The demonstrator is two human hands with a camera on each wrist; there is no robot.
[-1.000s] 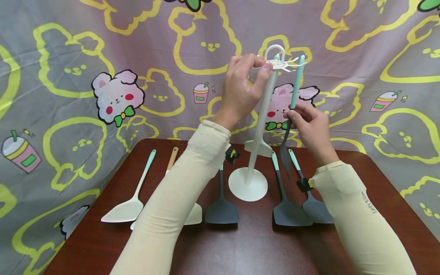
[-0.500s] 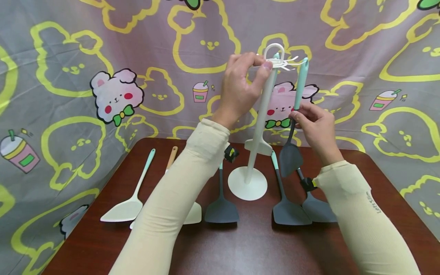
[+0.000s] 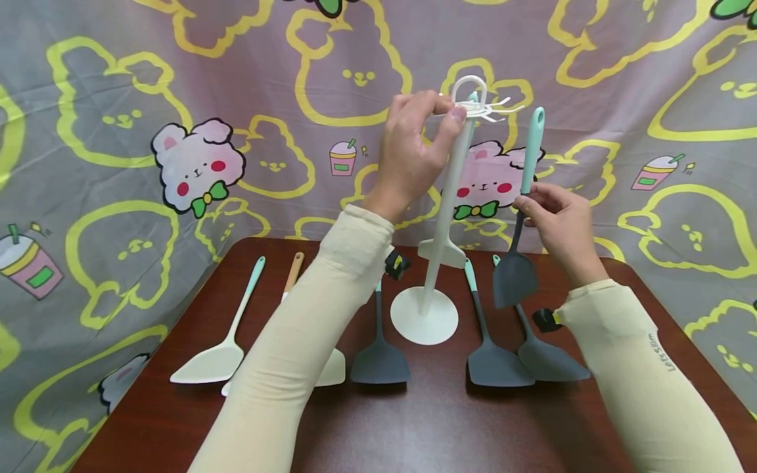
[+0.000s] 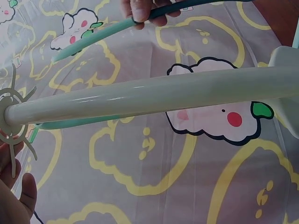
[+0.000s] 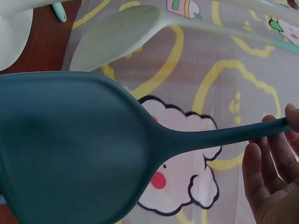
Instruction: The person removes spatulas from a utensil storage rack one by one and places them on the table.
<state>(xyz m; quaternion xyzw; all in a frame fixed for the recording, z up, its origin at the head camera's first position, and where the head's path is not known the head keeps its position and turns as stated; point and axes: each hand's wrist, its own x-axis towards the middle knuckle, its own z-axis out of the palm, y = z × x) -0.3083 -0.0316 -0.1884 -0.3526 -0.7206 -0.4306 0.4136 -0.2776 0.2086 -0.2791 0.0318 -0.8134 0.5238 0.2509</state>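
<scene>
My left hand point(image 3: 411, 148) grips the hook ring at the top of a white utensil stand point(image 3: 445, 203), whose round base rests on the table. A pale spatula point(image 3: 452, 255) with a mint handle hangs behind the pole. Right of the stand, my right hand point(image 3: 564, 226) pinches a dark grey spatula point(image 3: 516, 279) where its mint handle meets the grey shaft. That spatula is held in the air, blade down, its holed handle end apart from the hooks. Its broad blade point(image 5: 70, 144) fills much of the right wrist view.
On the brown table point(image 3: 414, 427), a grey spatula point(image 3: 380, 361) lies left of the base. Two more, one grey spatula point(image 3: 499, 364) and another grey spatula point(image 3: 550, 358), lie to the right. Pale utensils, including a turner point(image 3: 213, 363), are partly behind my left sleeve. A patterned curtain point(image 3: 284, 85) hangs behind.
My right hand has moved right with the grey spatula, whose handle end has come away from the hook tip and dropped slightly. The blade has turned to face me. My left hand stays on the stand.
</scene>
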